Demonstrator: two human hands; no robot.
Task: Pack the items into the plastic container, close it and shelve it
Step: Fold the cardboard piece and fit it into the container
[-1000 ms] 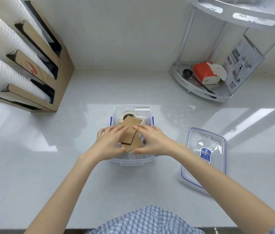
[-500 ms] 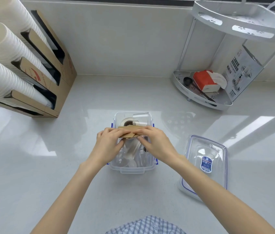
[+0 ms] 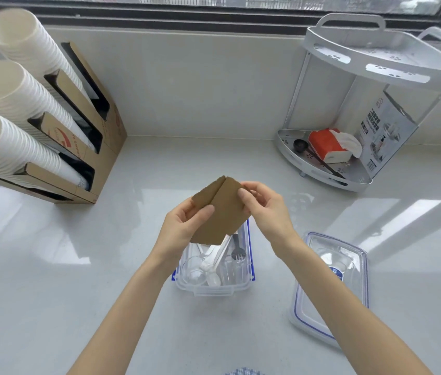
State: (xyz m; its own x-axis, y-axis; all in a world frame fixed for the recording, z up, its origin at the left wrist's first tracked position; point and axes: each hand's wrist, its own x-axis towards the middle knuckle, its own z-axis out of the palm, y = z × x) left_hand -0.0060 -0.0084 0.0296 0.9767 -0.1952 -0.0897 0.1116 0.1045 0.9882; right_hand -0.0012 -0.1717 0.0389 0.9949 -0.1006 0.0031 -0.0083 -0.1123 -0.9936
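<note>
Hands: our left hand (image 3: 184,226) and right hand (image 3: 266,209) pinch flat brown cardboard pieces (image 3: 220,209) above the clear plastic container (image 3: 214,286).
Lid: clear blue-rimmed lid (image 3: 330,288) beside it.
Surface: our glossy white counter (image 3: 51,266), under a window.

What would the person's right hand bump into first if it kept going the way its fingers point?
The right hand points left, its fingers already pinching the brown cardboard pieces. Straight on, it would probably meet the left hand gripping the other side, though depth is hard to judge.
</note>
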